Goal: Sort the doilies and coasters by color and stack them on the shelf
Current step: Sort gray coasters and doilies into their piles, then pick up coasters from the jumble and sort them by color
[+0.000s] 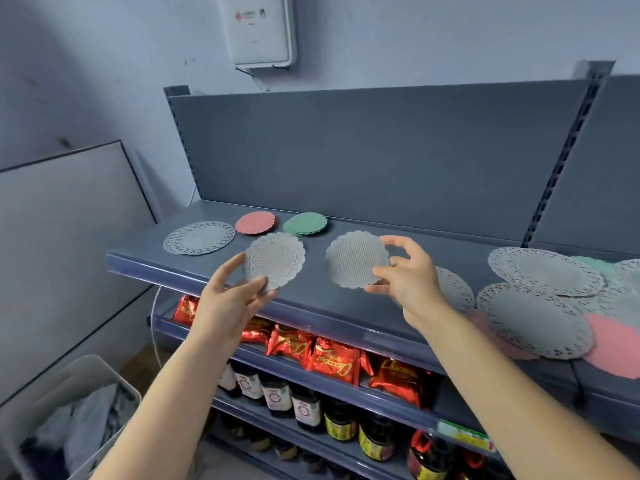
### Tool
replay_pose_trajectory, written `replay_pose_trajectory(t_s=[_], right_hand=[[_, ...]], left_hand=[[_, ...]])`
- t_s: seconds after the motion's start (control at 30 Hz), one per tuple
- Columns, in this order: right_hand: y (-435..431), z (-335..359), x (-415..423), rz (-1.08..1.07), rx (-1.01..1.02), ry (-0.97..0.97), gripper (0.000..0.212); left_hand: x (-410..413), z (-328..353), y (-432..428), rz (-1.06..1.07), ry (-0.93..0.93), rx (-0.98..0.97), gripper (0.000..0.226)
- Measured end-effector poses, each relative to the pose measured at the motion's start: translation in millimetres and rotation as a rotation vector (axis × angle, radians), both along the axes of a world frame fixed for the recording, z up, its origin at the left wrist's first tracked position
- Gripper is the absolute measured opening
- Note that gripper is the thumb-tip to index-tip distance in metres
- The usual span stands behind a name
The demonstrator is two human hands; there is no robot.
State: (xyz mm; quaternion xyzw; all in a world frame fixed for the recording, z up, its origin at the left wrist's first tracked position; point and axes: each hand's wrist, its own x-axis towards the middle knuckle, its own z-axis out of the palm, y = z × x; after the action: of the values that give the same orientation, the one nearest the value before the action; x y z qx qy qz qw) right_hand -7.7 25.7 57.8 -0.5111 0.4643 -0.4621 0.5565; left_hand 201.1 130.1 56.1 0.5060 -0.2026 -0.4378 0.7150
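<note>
1. While my left hand pinches the first grey coaster and my right hand the second grey coaster, mid-frame over the shelf, I judge I'm sorting greys.
2. Next: stack both near the red stack.

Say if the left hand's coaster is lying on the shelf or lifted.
Lifted: the left hand pinches the coaster by its edge, above the shelf.

Grey shelf: lace doilies, red stack, green stack (rear left)
</note>
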Motion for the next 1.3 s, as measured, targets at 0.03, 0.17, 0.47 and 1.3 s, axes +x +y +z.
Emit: replay_pose_trajectory(t_s=[0.03,0.17,0.47,1.3], right_hand=[[-1.5,-0.7,14.6,-0.009,-0.017,-0.002,0.043],[-13.2,-4.8,57.3,-0.045,0.010,-0.069,0.042],[-96.3,-12.8,106.1,0.015,0.127,-0.209,0.041],[-136.0,-56.6,208.4,-0.024,-0.128,0.941,0.035]], left_hand=[[15.0,-0.3,-1.9,0.002,-0.022,0.005,0.055],[57.4,-3.6,-15.9,-0.021,-0.145,0.026,0.050],[130.5,-13.9,-114.0,-0.092,-0.418,0.102,0.046],[195.8,-28.5,-243.6,-0.927,-1.492,0.078,0.057]])
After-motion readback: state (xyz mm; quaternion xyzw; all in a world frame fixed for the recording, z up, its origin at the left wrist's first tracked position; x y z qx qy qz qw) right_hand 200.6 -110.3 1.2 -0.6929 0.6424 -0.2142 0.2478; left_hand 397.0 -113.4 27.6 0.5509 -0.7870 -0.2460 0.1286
